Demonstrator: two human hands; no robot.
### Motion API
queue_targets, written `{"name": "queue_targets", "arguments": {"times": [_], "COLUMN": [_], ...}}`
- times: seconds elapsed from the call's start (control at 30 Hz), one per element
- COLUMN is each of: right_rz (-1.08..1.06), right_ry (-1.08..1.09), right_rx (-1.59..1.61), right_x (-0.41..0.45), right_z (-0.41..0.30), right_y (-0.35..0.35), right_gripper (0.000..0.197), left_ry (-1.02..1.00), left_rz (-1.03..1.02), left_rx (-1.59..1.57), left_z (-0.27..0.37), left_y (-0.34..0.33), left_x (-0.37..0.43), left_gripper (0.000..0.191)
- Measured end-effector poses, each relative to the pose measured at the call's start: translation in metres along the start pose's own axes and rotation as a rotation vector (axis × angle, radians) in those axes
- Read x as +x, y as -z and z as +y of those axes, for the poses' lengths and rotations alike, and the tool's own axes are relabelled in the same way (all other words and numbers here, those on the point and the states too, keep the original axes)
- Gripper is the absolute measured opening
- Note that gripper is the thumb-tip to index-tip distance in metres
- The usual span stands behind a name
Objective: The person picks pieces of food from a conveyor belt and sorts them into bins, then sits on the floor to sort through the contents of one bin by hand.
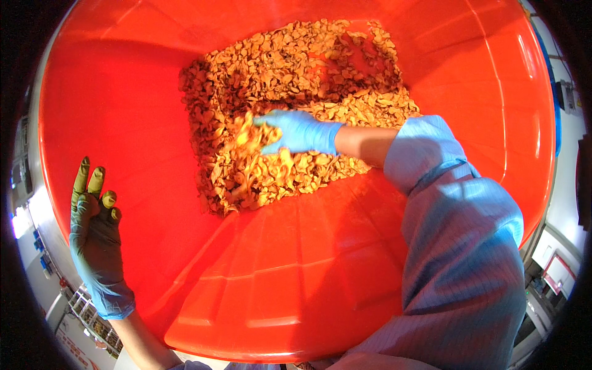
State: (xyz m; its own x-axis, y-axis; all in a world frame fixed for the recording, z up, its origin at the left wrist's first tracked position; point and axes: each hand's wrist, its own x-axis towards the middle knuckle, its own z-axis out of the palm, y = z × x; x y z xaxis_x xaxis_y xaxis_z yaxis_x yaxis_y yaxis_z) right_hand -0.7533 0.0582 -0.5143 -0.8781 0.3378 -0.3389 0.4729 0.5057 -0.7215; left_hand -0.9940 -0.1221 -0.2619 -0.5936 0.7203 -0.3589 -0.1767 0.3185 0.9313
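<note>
A deep red plastic tub [277, 259] holds a layer of small tan-brown dried slices [273, 60], whose exact kind I cannot tell. My right hand [298, 132], in a blue glove, reaches down among them from the right, its fingers apart and blurred. Lit yellowish pieces lie loose at its fingertips; whether any are gripped is unclear. My left hand [96, 245], gloved in blue with yellow-stained fingers, is raised near the tub's left wall, fingers spread and holding nothing. Part of the red floor shows through the slices at the upper right.
The tub's sloping ribbed walls surround the slices, and its rim curves close before me. Outside it at the lower left stands a metal rack [95, 319]. A white box with a red-edged panel [557, 268] is at the lower right.
</note>
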Motion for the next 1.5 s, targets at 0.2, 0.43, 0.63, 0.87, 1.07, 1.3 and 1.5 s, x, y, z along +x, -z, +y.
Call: {"name": "queue_targets", "arguments": {"times": [0.2,0.43,0.63,0.87,1.07,1.3,1.5], "right_rz": [-0.123,0.329,0.111,0.046,0.040,0.237,0.105], "right_ry": [0.437,0.782,-0.555,-0.700,-0.801,-0.527,0.012], "right_rx": [-0.014,-0.268,-0.289,-0.345,-0.618,-0.224,0.844], "right_x": [-0.023,-0.004,0.017,0.002,0.010,0.023,0.045], "right_z": [-0.061,-0.041,0.177,0.183,0.178,0.141,0.006], "right_y": [-0.029,-0.001,0.050,0.042,0.040,0.070,0.079], "right_gripper": [0.067,0.048,0.036,0.042,0.035,0.041,0.050], "left_ry": [0.023,-0.006,0.003,0.042,0.050,0.105,0.265], "left_rz": [-0.043,-0.020,-0.024,-0.018,-0.039,-0.079,-0.192], "left_rx": [0.009,0.030,-0.007,-0.041,-0.060,-0.009,-0.014], "left_z": [0.001,-0.004,0.001,-0.004,-0.003,-0.007,-0.019], "left_y": [0.005,0.015,0.005,0.015,0.009,-0.004,-0.019], "left_x": [0.003,-0.001,-0.001,0.001,-0.001,-0.002,0.005], "left_gripper": [0.048,0.046,0.048,0.047,0.047,0.052,0.048]}}
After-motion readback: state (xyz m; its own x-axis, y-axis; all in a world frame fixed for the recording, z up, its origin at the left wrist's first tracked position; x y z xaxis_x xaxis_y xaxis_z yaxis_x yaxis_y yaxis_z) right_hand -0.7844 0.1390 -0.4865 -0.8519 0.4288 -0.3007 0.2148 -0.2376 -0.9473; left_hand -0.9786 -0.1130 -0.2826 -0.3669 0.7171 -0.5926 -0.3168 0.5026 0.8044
